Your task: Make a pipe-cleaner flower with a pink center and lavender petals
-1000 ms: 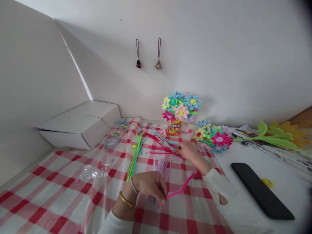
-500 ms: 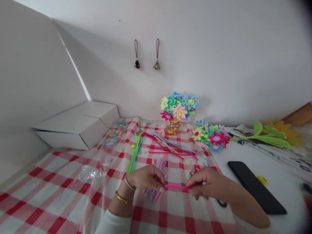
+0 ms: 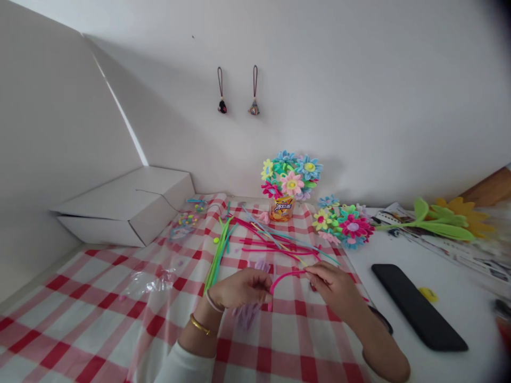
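1. One pink stem [image 3: 286, 274] arches between your left hand [image 3: 242, 288] and right hand [image 3: 332, 287].
2. Both pinch it — left near the downturned end, right at the other.
3. Purple stems [image 3: 245, 317] lie on checked cloth [image 3: 287, 346].

I can see a narrow, gold-coloured bangle [image 3: 199, 325] circling the person's left wrist [image 3: 206, 313]. Between the bangle and the left hand [image 3: 241, 287] sits a thin, pale pinkish band [image 3: 214, 302]; on the bangle's elbow side there's a plain white sleeve [image 3: 190, 367].
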`<state>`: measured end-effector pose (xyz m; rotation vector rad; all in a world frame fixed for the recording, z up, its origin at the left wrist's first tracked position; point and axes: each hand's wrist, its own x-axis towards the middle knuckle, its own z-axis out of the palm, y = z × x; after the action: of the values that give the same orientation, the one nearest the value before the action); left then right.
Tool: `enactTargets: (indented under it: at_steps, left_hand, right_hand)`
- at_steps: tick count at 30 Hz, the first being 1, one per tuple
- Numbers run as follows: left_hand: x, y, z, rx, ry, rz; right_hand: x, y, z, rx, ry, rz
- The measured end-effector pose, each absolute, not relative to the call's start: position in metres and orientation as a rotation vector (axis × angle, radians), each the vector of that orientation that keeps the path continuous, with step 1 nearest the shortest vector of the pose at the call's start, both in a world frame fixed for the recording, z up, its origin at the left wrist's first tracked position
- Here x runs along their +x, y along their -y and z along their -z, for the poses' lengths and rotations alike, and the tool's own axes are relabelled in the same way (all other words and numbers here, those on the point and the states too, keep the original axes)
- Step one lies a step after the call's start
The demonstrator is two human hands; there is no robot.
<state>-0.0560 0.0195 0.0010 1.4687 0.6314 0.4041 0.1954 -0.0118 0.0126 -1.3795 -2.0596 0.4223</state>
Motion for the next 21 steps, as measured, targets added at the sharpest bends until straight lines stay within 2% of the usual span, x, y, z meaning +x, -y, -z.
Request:
enactTargets:
  at_steps: [6,14,21]
  left_hand:
    - [-0.049,-0.019,-0.005,1.489,-0.722,-0.582]
    - [-0.031,-0.013,0.007,1.562,-0.731,-0.387]
    - [-0.027,-0.011,0.01,1.478,-0.698,-0.355]
  right_hand:
    - [0.198,0.009,-0.006,-1.428,2.076,-0.337]
    - [0.176,0.017,-0.005,-1.007,2.289,0.045]
    - [0.17,0.019,-0.003,-1.02,2.353,0.024]
